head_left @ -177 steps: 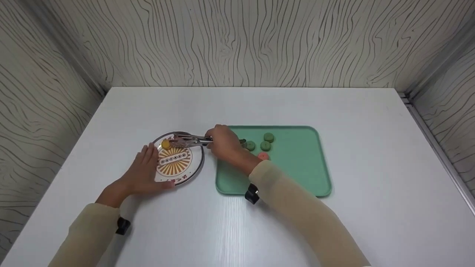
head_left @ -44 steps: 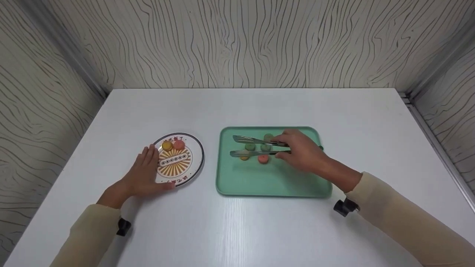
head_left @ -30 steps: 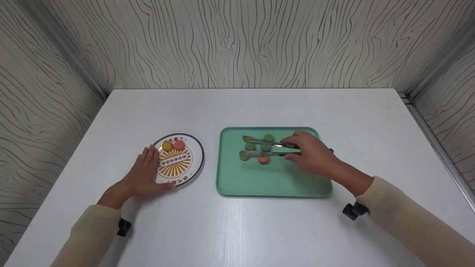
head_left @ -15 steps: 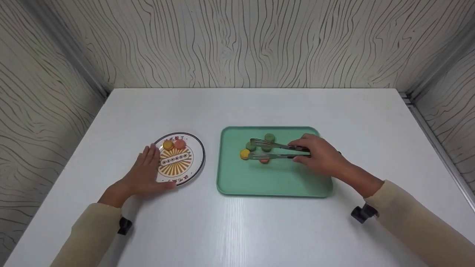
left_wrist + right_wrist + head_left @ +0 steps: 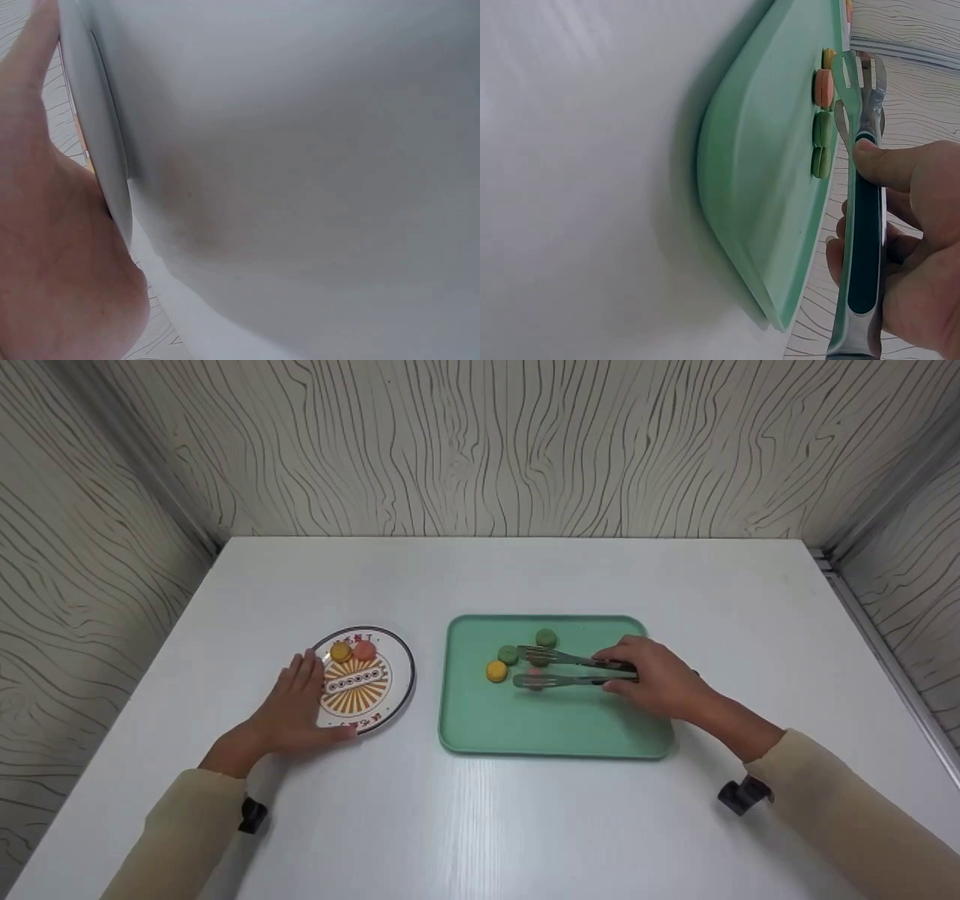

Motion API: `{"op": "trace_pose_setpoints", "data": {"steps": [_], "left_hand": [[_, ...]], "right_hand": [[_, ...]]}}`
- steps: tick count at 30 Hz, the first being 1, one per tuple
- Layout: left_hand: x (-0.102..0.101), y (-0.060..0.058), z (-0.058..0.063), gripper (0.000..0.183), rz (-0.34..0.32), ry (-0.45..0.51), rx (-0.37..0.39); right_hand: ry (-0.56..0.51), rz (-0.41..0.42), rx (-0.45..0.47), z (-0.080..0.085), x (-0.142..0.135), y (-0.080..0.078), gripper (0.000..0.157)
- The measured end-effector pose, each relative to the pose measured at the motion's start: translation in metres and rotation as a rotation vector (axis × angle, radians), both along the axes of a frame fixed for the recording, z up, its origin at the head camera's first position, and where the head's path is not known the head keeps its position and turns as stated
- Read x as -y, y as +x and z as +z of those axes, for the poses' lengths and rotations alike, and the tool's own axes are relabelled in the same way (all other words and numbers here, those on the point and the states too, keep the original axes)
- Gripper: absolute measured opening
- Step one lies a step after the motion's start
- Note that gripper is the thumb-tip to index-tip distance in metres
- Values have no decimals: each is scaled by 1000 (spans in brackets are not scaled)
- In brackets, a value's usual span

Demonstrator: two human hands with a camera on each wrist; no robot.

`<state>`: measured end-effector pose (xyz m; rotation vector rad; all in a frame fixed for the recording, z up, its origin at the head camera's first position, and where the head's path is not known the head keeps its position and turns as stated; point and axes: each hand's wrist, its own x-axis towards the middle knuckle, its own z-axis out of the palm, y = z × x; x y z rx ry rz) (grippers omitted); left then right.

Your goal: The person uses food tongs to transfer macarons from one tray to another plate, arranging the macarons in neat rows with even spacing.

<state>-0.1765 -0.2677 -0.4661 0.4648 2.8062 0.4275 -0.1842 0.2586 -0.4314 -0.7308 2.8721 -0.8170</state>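
Observation:
My left hand rests at the left rim of a round printed plate, fingers straight and thumb along its near edge. On that plate lie a yellow macaron and a pink macaron. My right hand grips metal tongs by their dark handles. The arms of the tongs stand apart, hovering with nothing between them over a green tray. Beneath them, a tray pink macaron and a green macaron are partly covered. Another yellow macaron and two more green macarons sit close by.
Plate and tray stand side by side on a white table, with a strip of tabletop between them. Wood-grain panels close off the back and both sides.
About six seconds ago the tongs were over the plate at the pink macaron, which now lies free there. They have since moved over the tray, recently drifting right. The left hand stays put.

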Motion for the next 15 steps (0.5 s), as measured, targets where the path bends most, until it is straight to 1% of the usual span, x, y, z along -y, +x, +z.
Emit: {"op": "trace_pose_setpoints", "data": {"steps": [15], "left_hand": [[1, -2, -2, 130, -1, -8, 5]], "right_hand": [[9, -10, 35, -7, -1, 0, 35]]}}
